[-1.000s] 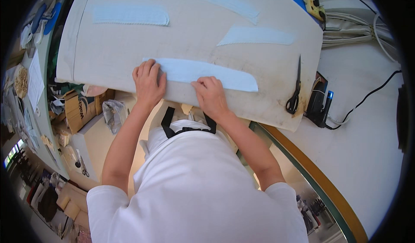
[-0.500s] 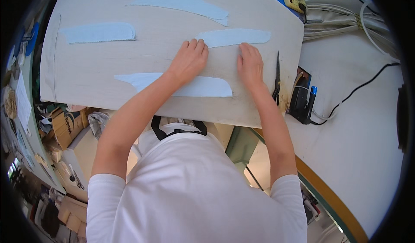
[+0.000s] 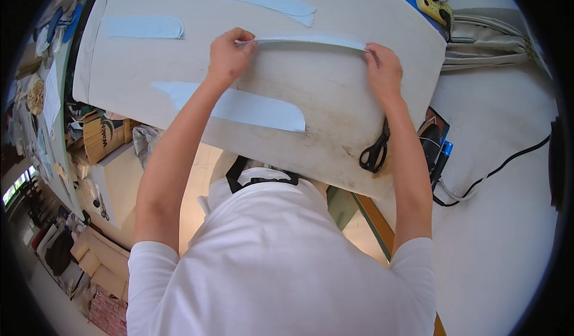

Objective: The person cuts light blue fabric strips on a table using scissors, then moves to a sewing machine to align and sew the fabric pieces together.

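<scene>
Fabric strip held taut at both ends

Fabric strip (image 3: 311, 40), long, narrow and pale blue, sits raised above the padded board (image 3: 335, 97), stretched between 2 hands. Left hand (image 3: 228, 58) pinches its left end, fingers closed tight; right hand (image 3: 382, 72) pinches the right end the same way. 3 other blue pieces lie flat on the board. Scissors (image 3: 375, 150) rest near the right forearm. Handling it well likely means keeping even tension and level ends, so the strip neither twists nor sags.
</scene>
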Available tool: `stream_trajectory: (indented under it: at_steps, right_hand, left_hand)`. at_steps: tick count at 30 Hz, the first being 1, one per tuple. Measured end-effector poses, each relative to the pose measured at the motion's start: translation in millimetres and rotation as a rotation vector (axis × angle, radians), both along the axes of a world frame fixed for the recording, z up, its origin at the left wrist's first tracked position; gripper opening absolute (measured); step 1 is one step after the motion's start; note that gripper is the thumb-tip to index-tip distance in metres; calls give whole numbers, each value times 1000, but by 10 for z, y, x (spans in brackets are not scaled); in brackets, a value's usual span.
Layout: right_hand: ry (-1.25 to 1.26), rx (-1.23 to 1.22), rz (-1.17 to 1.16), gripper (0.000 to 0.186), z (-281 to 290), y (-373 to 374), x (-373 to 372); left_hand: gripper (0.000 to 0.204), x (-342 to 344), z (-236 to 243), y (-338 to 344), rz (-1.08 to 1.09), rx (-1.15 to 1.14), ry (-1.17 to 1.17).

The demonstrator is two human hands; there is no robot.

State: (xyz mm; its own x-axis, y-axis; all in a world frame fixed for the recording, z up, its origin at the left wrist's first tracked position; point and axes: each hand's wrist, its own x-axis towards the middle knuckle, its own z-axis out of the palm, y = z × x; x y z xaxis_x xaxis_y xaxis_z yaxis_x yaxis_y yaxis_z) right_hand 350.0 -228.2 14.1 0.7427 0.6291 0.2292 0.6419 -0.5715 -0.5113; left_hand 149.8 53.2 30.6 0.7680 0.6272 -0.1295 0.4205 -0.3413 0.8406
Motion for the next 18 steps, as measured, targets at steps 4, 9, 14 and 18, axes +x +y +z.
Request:
stream_trajectory:
  at_steps: [4,9,14,18]
  right_hand:
    - [385,60,-56,17,311,-79,-254]
    - [1061,172,-211,22,680,-34,-1042]
    - [1330,193,-254,25,577,-21,-1798]
    - [1321,125,-298,22,528,112,-2174]
  left_hand:
    - [11,-308,313,225,167,-640,-124]
    - [13,-1049,426,318,297,-778,-93]
    - [13,-1839,262,434,399,-778,71]
    - [15,-2065,220,469,441,-723,98]
